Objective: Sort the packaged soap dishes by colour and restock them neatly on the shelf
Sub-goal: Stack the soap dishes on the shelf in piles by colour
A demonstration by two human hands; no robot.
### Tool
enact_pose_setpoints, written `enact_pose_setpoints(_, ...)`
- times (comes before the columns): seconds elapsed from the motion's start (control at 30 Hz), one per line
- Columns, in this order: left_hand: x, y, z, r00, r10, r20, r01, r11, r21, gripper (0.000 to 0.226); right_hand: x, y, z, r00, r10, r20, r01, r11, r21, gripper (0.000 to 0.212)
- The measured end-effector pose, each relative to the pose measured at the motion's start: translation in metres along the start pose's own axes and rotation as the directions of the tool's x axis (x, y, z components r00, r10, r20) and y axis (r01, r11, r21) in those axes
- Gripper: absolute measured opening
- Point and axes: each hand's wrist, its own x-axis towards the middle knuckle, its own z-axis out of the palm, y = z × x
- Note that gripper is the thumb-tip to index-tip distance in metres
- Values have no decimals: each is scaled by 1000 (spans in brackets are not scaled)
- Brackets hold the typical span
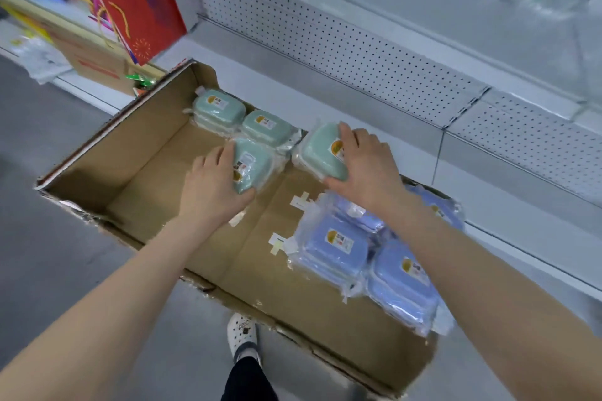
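My left hand [211, 182] grips a green soap dish [255, 163], my right hand [368, 163] grips a second green dish [321, 148], both inside the cardboard box [146, 153]. Blue dishes [332, 251] at four o'clock, green stacks [218, 107] at eleven.

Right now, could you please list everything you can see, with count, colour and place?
green dishes: at least four, box's far end, two held
blue dishes: several, stacked, box's right side
box: one, brown cardboard, before the shelf
shelf: one, white, behind the box
bag: one, red, upper left
shoe: one, white, below the box
left hand: grips one of the green dishes
right hand: grips another
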Motion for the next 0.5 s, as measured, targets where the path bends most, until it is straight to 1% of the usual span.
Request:
enact_pose_setpoints(0.1,-17,62,-14,996,82,-30,-83,996,-33,90,-41,56,-25,998,9,-58,-9,1000,-1,97)
enact_pose_setpoints(0.27,-51,178,-17,982,162,-101,-170,982,-78,87,-122,159,-53,992,28,-126,-31,999,-23,97)
enact_pose_setpoints(0.4,-76,271,-4,984,166,-70,-173,979,-108,82,-184,241,-70,986,42,-159,-46,999,-27,93)
enact_pose_setpoints(0.5,-89,330,5,982,182,-55,-187,978,-94,82,-219,292,-80,984,54,-171,-58,998,-18,91)
